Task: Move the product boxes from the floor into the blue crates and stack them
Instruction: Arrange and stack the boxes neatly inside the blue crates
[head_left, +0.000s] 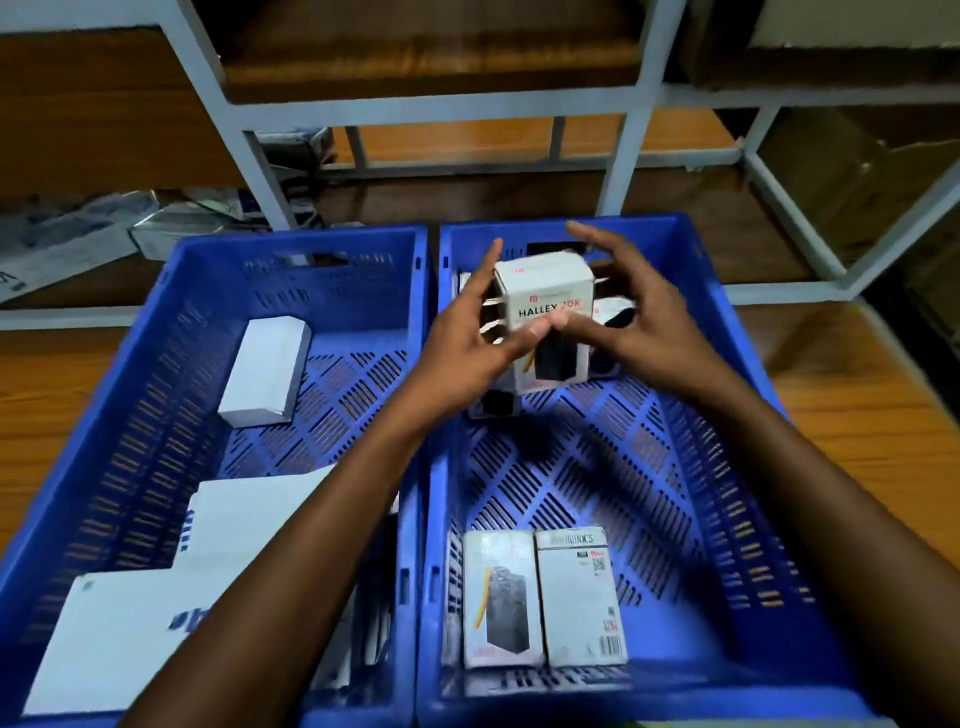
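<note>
Two blue crates stand side by side, the left crate (161, 332) and the right crate (727, 467). At the far end of the right crate a white box marked HALLEY (545, 291) rests on top of a stack of similar boxes (496, 402). My left hand (467, 343) touches its left side and front with the thumb. My right hand (628, 317) curves around its right side, fingers spread above it. Two small product boxes (543, 597) lie flat next to each other at the near end of the right crate.
The left crate holds a small white box (265, 371) at the far end and large white boxes (156, 613) near me. White metal shelving (621, 171) stands behind the crates, with packets (78, 234) at the left. The floor (872, 415) is wooden.
</note>
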